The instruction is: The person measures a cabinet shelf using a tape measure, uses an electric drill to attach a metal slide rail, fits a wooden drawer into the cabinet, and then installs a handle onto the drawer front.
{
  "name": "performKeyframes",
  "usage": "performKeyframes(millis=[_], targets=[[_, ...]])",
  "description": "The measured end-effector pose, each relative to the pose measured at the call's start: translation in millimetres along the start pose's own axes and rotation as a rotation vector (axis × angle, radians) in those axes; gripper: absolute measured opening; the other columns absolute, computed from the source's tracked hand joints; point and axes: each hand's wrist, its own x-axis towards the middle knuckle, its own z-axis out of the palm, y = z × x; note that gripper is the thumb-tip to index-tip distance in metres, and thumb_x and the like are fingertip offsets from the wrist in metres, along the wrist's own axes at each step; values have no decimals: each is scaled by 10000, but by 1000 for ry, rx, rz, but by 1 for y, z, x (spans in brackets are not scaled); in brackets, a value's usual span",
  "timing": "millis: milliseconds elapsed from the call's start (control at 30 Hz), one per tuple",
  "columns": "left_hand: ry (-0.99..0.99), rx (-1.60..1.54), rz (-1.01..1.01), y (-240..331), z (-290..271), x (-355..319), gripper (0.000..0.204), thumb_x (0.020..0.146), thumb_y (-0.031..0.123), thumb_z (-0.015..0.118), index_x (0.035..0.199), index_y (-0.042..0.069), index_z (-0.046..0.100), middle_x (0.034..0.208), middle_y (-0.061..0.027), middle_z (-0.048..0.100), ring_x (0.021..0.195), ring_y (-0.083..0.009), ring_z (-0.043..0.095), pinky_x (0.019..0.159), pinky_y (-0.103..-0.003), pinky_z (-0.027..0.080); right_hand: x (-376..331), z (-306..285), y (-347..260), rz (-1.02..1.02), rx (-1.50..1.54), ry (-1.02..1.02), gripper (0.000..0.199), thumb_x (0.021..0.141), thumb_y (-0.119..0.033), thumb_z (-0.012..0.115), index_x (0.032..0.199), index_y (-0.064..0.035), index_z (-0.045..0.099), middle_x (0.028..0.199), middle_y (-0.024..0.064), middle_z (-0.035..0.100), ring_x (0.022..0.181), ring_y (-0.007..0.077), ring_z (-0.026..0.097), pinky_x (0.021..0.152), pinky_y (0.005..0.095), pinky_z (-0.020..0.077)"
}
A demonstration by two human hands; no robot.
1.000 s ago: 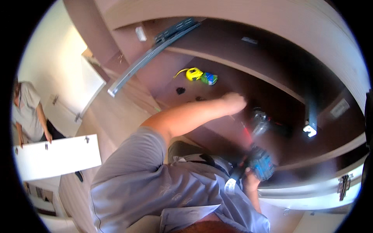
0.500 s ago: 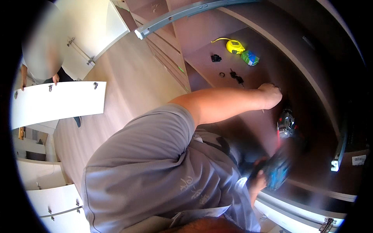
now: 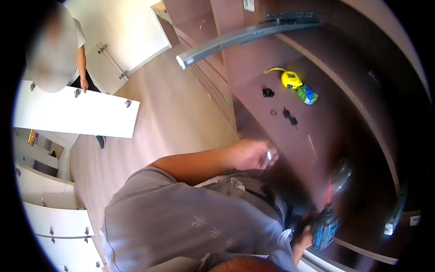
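My left hand [image 3: 251, 154] is drawn back over my lap, its fingers closed on a small shiny metal piece [image 3: 270, 157]. My right hand [image 3: 302, 235] grips a blue and black cordless drill [image 3: 327, 222], whose blurred chuck [image 3: 340, 174] points up toward the brown cabinet shelf [image 3: 317, 136]. On that shelf, farther off, lie a yellow tape measure [image 3: 291, 79], a green and blue object [image 3: 307, 94] and a few small dark fittings [image 3: 289, 116].
A metal drawer rail [image 3: 235, 41] juts from the cabinet side at the top. Another rail [image 3: 395, 213] sits at the lower right. Another person [image 3: 79, 59] stands at the left holding a white panel [image 3: 74, 111]. White drawer fronts [image 3: 54, 213] lie on the wooden floor.
My left hand has pulled back from the shelf toward my body, now holding a small metal piece. The view has swung left and down, and the drill stays in my right hand.
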Motion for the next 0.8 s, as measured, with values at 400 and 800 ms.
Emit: performKeyframes(millis=[400, 800], targets=[[168, 353, 251, -9, -16, -20, 287, 1086, 73, 502, 1355, 31, 595, 1193, -117, 677, 1000, -192, 694, 887, -331, 594, 12, 28, -14, -22, -45, -65, 610, 856, -465, 742, 1277, -51, 587, 1046, 69, 651, 921, 191, 608, 827, 327, 475], [33, 1102, 1054, 88, 114, -36, 212, 1075, 53, 519, 1228, 10, 660, 1070, -72, 707, 869, -115, 664, 785, -281, 564, 2, 28, -14, -56, -32, -10, 685, 822, -561, 808, 1237, -49, 621, 1019, 51, 672, 870, 175, 652, 737, 314, 518]])
